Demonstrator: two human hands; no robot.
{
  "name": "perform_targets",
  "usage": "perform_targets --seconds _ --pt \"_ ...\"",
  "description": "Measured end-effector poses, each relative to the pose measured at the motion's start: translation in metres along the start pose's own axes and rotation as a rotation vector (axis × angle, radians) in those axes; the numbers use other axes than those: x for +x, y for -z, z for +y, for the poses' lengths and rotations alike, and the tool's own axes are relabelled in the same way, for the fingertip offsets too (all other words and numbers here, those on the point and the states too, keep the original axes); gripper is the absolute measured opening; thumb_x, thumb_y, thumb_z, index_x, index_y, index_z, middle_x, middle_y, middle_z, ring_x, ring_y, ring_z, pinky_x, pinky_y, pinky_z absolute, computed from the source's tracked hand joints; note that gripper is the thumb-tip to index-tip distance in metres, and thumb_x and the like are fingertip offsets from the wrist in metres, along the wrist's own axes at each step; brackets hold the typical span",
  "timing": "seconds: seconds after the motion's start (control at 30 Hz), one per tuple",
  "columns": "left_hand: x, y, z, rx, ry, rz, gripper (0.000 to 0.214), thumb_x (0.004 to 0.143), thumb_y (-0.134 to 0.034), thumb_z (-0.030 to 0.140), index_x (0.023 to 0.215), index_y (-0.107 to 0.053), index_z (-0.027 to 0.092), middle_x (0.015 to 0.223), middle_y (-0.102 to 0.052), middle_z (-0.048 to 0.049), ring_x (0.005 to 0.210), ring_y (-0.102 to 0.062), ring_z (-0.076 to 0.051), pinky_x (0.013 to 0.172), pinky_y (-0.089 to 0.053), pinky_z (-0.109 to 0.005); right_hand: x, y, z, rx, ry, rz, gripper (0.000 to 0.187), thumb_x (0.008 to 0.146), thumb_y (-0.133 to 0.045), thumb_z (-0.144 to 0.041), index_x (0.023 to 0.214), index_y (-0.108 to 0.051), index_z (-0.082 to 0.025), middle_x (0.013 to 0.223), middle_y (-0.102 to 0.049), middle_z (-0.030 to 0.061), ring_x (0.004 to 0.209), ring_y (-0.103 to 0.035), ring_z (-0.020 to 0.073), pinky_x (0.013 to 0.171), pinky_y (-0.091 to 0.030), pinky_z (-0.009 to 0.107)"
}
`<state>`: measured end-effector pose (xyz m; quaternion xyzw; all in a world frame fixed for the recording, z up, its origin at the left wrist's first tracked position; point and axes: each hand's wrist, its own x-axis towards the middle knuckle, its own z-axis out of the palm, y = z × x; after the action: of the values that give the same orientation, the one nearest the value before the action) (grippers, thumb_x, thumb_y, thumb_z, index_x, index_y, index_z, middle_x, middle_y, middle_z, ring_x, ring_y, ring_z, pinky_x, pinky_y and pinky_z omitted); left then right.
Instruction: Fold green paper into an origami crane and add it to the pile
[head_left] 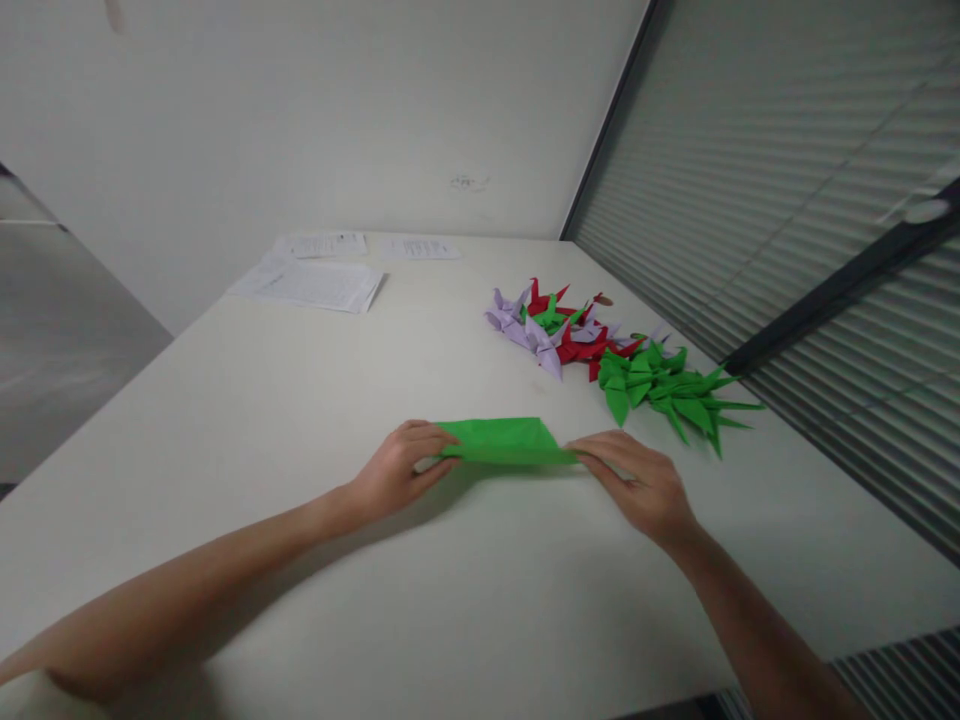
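A green sheet of folding paper (499, 440), creased and partly folded, stretches between my two hands just over the white table. My left hand (401, 465) pinches its left end between thumb and fingers. At the opposite end, my right hand (637, 480) grips the pointed right corner with thumb and fingertips. Beyond my right hand lies a pile of green folded paper cranes (664, 385). Touching that pile on its far left side are red paper cranes (589, 345) and lilac paper cranes (544, 345), with some green among them.
Printed paper sheets (322, 285) lie at the far left of the white table (300, 400), with another sheet (420, 249) along the back wall. Window blinds (810, 160) and a dark frame bar (840, 285) border the table's right side.
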<state>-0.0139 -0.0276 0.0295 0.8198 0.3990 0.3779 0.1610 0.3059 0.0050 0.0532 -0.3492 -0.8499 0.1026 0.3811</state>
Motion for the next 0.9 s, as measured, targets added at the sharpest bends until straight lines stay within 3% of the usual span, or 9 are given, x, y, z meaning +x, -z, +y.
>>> perform_targets --seconds 0.1,0.2,0.33,0.4,0.47,0.53,0.6,0.77,0.9 --pt "0.009 0.008 0.008 -0.275 0.261 0.160 0.035 0.093 -0.054 0.046 0.088 -0.071 0.015 0.083 -0.074 -0.0054 0.073 -0.068 -0.018 0.068 -0.056 -0.029 0.021 0.007 -0.010 0.158 -0.150 0.247 0.051 0.084 -0.069 -0.034 0.133 -0.056 -0.029 0.101 -0.072 0.0068 0.091 -0.068 0.0226 0.086 -0.055 0.042" --pt "0.015 0.009 0.010 -0.561 0.446 0.310 0.041 0.085 -0.064 0.051 0.101 -0.068 0.013 0.077 -0.072 -0.0047 0.068 -0.068 -0.018 0.061 -0.056 -0.027 0.038 0.000 -0.005 0.410 -0.322 0.176 0.086 0.079 -0.074 -0.038 0.151 -0.027 -0.030 0.082 -0.069 0.0005 0.069 -0.065 0.0173 0.068 -0.056 0.034" --pt "0.016 0.001 -0.006 -0.700 0.592 0.440 0.085 0.075 -0.077 0.042 0.145 -0.034 0.020 0.050 -0.057 0.0088 0.042 -0.055 -0.011 0.043 -0.044 -0.018 0.045 -0.029 0.016 0.569 -0.518 0.112 0.094 0.072 -0.076 -0.033 0.150 -0.024 -0.029 0.065 -0.059 -0.0075 0.053 -0.055 0.0123 0.053 -0.048 0.026" --pt "0.014 -0.002 -0.018 -0.709 0.577 0.389 0.092 0.077 -0.075 0.037 0.151 -0.022 0.025 0.053 -0.059 0.0085 0.044 -0.057 -0.011 0.044 -0.045 -0.018 0.042 -0.045 0.028 0.610 -0.593 0.064 0.085 0.068 -0.077 -0.034 0.143 -0.038 -0.027 0.063 -0.059 -0.0080 0.053 -0.055 0.0122 0.053 -0.046 0.025" --pt "0.010 -0.004 -0.028 -0.669 0.544 0.300 0.070 0.080 -0.071 0.035 0.142 -0.043 0.021 0.061 -0.065 0.0032 0.052 -0.061 -0.012 0.049 -0.047 -0.020 0.037 -0.057 0.036 0.621 -0.679 0.031 0.063 0.066 -0.077 -0.036 0.124 -0.056 -0.024 0.064 -0.060 -0.0064 0.054 -0.056 0.0125 0.053 -0.046 0.025" --pt "0.007 -0.004 -0.034 -0.595 0.490 0.253 0.032 0.084 -0.063 0.033 0.111 -0.068 0.016 0.076 -0.071 -0.0039 0.063 -0.065 -0.014 0.059 -0.052 -0.024 0.031 -0.063 0.042 0.619 -0.733 0.045 0.042 0.062 -0.078 -0.040 0.098 -0.067 -0.021 0.067 -0.064 -0.0030 0.060 -0.059 0.0139 0.057 -0.047 0.027" --pt "0.003 -0.004 -0.037 -0.595 0.405 0.151 0.027 0.089 -0.054 0.030 0.098 -0.074 0.016 0.090 -0.074 -0.0081 0.074 -0.068 -0.017 0.072 -0.056 -0.030 0.026 -0.062 0.047 0.651 -0.792 0.068 0.034 0.059 -0.079 -0.043 0.082 -0.070 -0.019 0.072 -0.069 0.0007 0.065 -0.062 0.0156 0.063 -0.048 0.028" --pt "0.000 -0.005 -0.033 -0.482 0.217 -0.002 0.040 0.083 -0.063 0.019 0.123 -0.067 0.022 0.116 -0.071 -0.0093 0.097 -0.069 -0.022 0.087 -0.056 -0.036 0.021 -0.054 0.051 0.727 -0.905 0.069 0.042 0.056 -0.083 -0.051 0.081 -0.073 -0.019 0.074 -0.073 0.0035 0.068 -0.066 0.0196 0.066 -0.050 0.032" --pt "0.000 -0.007 -0.032 -0.461 0.174 -0.007 0.033 0.082 -0.071 0.024 0.115 -0.072 0.021 0.120 -0.069 -0.0131 0.110 -0.067 -0.027 0.098 -0.053 -0.044 0.020 -0.055 0.046 0.804 -0.893 0.067 0.040 0.058 -0.083 -0.049 0.084 -0.074 -0.020 0.074 -0.073 0.0029 0.068 -0.066 0.0187 0.066 -0.051 0.032"
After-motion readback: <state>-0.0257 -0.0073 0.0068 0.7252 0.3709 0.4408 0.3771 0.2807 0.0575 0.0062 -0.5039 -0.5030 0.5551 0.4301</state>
